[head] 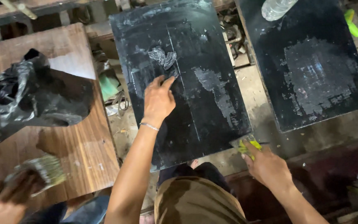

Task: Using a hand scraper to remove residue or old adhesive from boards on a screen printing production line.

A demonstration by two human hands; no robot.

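Head view: we count two black boards. Our left hand [158, 101] lies flat, released, on the middle board [195, 95]; our right hand [266, 166] grasps a yellow-handled scraper [245, 146] at its near edge.

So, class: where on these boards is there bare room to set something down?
Bare room: the second black board below the plastic bottle, and the wooden board right of the black bag. Crowded: the middle black board, under the left hand, its corner met by the right hand with a yellow-handled tool.
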